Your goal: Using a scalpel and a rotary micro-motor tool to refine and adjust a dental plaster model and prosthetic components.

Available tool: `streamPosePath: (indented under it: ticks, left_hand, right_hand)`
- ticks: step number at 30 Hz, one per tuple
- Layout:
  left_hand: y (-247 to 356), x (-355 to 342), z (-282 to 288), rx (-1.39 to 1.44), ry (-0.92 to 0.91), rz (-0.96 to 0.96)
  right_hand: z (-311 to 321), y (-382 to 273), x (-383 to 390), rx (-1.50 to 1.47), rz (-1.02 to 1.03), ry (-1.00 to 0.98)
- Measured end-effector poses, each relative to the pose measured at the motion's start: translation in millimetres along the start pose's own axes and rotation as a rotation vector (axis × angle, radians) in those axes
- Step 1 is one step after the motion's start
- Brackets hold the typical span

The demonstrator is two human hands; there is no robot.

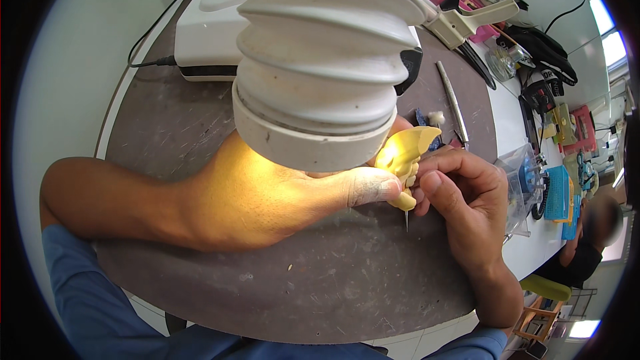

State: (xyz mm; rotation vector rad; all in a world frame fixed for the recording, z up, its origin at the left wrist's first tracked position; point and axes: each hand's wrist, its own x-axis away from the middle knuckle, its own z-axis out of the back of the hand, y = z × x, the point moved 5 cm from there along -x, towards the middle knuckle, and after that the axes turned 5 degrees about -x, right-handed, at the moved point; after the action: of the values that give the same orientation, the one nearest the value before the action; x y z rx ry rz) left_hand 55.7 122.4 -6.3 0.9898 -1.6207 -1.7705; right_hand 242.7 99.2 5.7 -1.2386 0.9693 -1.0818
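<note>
My left hand (287,193) reaches across under the wide hose mouth and grips a yellow dental model (404,152). Its thumb, wrapped in worn tape, presses on the model's near side; the other fingers are mostly hidden behind the hose and model. A thin metal pin (407,221) points down from the model's lower end. My right hand (475,203) is closed at the model's right side, with thumb and forefinger bent close together against its toothed edge. Whatever lies between those fingertips is hidden.
A white ribbed hose (327,40) hangs over the brown worktop (287,293), before a white machine (208,33). A slim metal tool (453,103) lies behind my right hand, near a small white-tipped piece (436,118). Blue baskets (557,193) and a seated person (579,253) are at right.
</note>
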Motion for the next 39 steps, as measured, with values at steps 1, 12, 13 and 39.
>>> streamPosePath:
  ticks: [1, 12, 13, 39]
  left_hand:
    - [0, 1, 1, -0.039, 0.004, -0.012]
    - [3, 1, -7, 0.05, -0.061, 0.081]
    - [2, 2, -8, 0.058, -0.071, 0.097]
    - [5, 1, -11, 0.066, -0.096, 0.056]
  right_hand:
    - [-1, 1, 0, 0.02, -0.024, 0.006]
    - [-1, -4, 2, 0.072, 0.053, -0.064]
    - [-1, -2, 2, 0.084, -0.011, -0.078]
    - [-1, -4, 4, 0.027, -0.064, -0.002]
